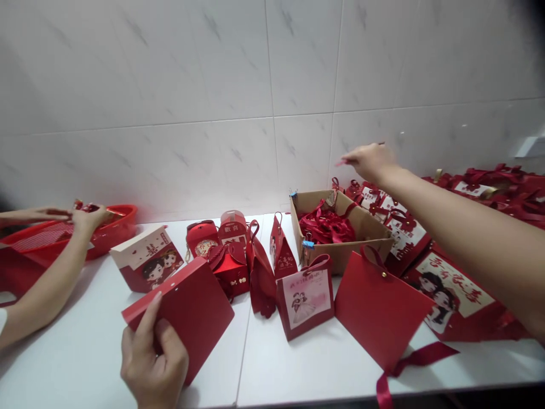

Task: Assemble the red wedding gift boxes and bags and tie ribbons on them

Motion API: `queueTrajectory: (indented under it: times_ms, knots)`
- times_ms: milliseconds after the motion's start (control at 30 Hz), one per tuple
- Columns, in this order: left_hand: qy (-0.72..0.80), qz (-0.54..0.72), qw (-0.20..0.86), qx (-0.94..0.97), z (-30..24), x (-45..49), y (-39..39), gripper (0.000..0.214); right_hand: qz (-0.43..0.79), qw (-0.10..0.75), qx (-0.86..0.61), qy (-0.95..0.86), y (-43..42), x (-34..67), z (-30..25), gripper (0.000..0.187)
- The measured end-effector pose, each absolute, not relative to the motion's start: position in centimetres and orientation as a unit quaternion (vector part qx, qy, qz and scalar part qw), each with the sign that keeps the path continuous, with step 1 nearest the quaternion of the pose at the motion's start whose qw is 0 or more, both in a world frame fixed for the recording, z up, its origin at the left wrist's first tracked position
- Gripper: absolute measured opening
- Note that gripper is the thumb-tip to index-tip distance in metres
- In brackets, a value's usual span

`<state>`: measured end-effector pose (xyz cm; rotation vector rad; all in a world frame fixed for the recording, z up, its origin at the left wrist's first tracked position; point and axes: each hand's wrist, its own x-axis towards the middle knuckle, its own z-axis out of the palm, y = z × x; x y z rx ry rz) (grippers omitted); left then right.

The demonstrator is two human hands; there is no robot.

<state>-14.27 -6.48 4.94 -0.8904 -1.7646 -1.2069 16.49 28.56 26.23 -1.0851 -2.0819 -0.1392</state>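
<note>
My left hand (151,363) is closed on the lower edge of a flat red paper box (191,309), held tilted near the table's front edge, thumb up along its face. My right hand (370,162) reaches far out toward the tiled wall, above a cardboard box (366,227) full of red ribbons (326,227). Its fingers pinch a small red strip (340,163) that sticks out to the left.
Red gift boxes and bags (232,238) stand in a row on the white table (298,363), with a pink-fronted bag (304,301) and a flat red bag (378,309) nearer me. More lie piled at the right (489,187). A co-worker's hands (87,216) are over a red basket (114,227) at the left.
</note>
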Motion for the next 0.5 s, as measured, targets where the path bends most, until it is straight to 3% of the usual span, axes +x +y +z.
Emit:
queueTrajectory:
  times_ms: [100,233,333,500]
  knots:
    - [-0.686,-0.492,0.398,-0.36,5.0,-14.2,-6.5,0.044,-0.001,0.529,-0.382,-0.758,25.3,15.3,27.1,0.027]
    - [-0.674,-0.531,0.359,-0.367,5.0,-14.1,-6.6,0.04,0.187,0.622,-0.234,-0.723,16.4,15.5,26.0,0.03]
    - [-0.658,-0.558,0.332,-0.381,4.9,-14.2,-6.7,0.038,0.232,0.601,-0.163,-0.747,9.2,16.6,22.6,0.016]
    - [-0.638,-0.563,0.329,-0.409,4.8,-14.1,-6.9,0.039,0.278,0.382,0.134,-0.871,2.4,14.3,13.5,0.034]
